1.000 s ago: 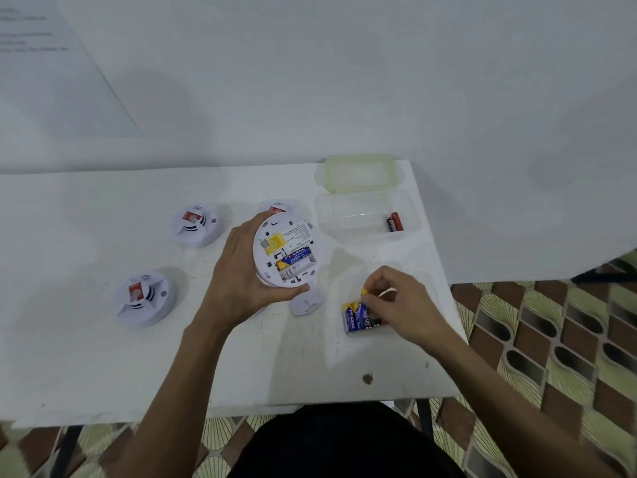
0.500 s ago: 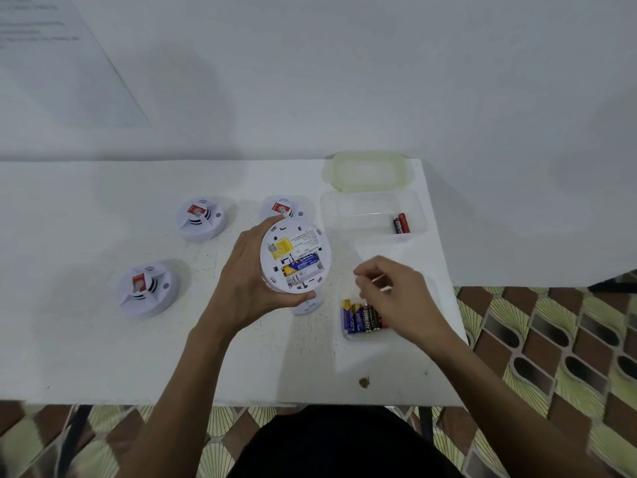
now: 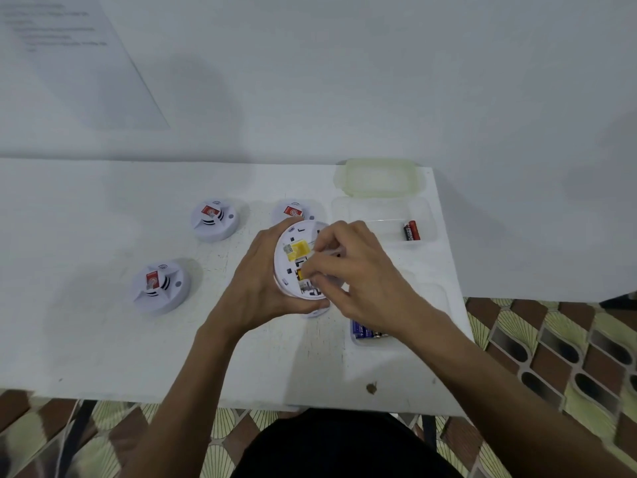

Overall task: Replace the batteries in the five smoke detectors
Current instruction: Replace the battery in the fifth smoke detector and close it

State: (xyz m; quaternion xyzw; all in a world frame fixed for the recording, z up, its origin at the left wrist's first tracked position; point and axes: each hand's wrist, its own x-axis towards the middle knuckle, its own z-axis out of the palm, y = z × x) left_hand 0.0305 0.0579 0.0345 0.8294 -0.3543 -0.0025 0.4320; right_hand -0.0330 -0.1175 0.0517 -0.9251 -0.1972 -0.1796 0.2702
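Note:
My left hand (image 3: 255,288) holds a white smoke detector (image 3: 293,257) tilted up, its back with the yellow label facing me. My right hand (image 3: 358,277) is over the open battery compartment, its fingertips pinched on a battery that shows only a yellow end (image 3: 300,274). Three more detectors rest face up on the white table (image 3: 103,339): one at the left (image 3: 160,286), one behind it (image 3: 214,219), and one (image 3: 293,211) partly hidden behind the held one. Blue fresh batteries (image 3: 362,332) lie in a clear tray beneath my right wrist.
A clear container (image 3: 362,215) at the back right holds two red and black batteries (image 3: 412,230), and its lid (image 3: 379,177) lies behind it. A small white cover (image 3: 319,310) peeks out under my left hand. The table's right edge drops to patterned floor tiles (image 3: 551,357).
My right hand has left the tray of blue batteries and moved up and left onto the back of the held detector. My left hand has kept the detector raised.

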